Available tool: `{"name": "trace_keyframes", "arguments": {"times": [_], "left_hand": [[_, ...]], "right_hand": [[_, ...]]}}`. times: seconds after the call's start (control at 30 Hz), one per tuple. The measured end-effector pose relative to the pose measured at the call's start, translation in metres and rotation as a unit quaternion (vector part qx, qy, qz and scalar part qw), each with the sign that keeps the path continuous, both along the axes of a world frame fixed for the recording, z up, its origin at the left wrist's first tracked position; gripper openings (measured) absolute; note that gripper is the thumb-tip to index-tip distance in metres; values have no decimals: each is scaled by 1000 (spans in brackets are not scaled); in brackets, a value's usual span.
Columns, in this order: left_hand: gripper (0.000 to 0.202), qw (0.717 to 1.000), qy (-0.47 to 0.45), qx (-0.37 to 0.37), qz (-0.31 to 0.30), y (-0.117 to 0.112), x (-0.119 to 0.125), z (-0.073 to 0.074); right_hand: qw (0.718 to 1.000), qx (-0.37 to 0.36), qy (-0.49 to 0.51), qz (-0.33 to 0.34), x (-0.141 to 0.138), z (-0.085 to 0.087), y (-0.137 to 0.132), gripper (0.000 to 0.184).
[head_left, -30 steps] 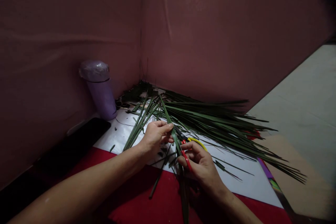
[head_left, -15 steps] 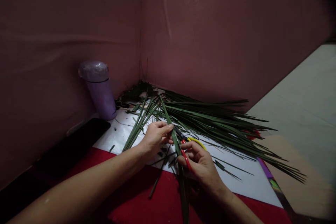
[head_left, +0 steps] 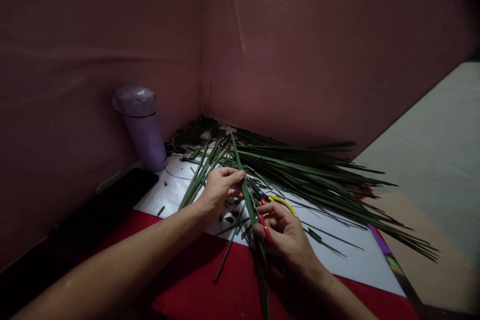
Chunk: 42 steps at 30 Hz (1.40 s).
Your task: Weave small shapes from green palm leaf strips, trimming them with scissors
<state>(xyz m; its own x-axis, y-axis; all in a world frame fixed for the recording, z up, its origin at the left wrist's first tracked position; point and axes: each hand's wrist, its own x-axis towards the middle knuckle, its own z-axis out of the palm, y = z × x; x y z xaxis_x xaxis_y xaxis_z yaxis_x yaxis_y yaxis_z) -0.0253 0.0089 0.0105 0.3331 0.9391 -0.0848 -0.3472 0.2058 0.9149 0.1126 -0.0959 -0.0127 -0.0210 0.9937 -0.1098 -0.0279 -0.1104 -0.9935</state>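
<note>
Between the thumb and fingers of my left hand (head_left: 224,187) is pinched a long green leaf blade (head_left: 248,199), which runs from the pile down toward me. My right hand (head_left: 283,230) is closed below and to the right, with its thumb against the same leaf. Lying by its fingers is a pair of scissors (head_left: 260,191) with one red and one yellow handle; the red handle is within the grasp. The scissor blades point up and left, close beside the leaf. Whether they touch the leaf I cannot tell.
A large pile of long leaves (head_left: 307,170) spreads to the right over a white sheet (head_left: 360,260). A smaller bundle (head_left: 197,177) and scraps lie left. A purple tumbler (head_left: 144,135) stands near the wall, beside a dark flat object (head_left: 131,185). Red cloth (head_left: 187,275) lies in front.
My left hand has shifted slightly up and left along the leaf. The right hand and scissors have hardly moved.
</note>
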Motion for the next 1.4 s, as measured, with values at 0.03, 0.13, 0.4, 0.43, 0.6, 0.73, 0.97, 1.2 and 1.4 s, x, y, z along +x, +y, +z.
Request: {"name": "trace_keyframes", "arguments": {"times": [0.03, 0.13, 0.4, 0.43, 0.6, 0.73, 0.97, 1.2, 1.4], "left_hand": [[24, 1000, 4, 1, -1, 1, 0, 0], [22, 1000, 6, 4, -7, 2, 0, -1], [23, 1000, -18, -8, -10, 1, 1, -1], [23, 1000, -19, -9, -11, 1, 1, -1], [23, 999, -23, -5, -29, 2, 1, -1], [22, 999, -20, 1, -45, 2, 1, -1], [21, 998, -32, 3, -48, 2, 1, -3], [23, 997, -32, 1, -67, 1, 2, -7], [20, 997, -34, 8, -72, 2, 3, -11]], "right_hand": [[1000, 0, 0, 2, 0, 0, 0, 28], [1000, -2, 9, 2, -1, 0, 0, 29], [999, -5, 33, 6, -3, 0, 2, 34], [999, -8, 37, 6, -3, 0, 3, 34], [998, -3, 59, 1, -4, 1, 8, 32], [999, -1, 44, -9, -4, 6, 9, 33], [998, 18, 54, -4, -3, 2, 10, 30], [998, 27, 54, -3, -2, -9, 12, 30], [998, 46, 46, 8, 1, -14, 11, 28]]}}
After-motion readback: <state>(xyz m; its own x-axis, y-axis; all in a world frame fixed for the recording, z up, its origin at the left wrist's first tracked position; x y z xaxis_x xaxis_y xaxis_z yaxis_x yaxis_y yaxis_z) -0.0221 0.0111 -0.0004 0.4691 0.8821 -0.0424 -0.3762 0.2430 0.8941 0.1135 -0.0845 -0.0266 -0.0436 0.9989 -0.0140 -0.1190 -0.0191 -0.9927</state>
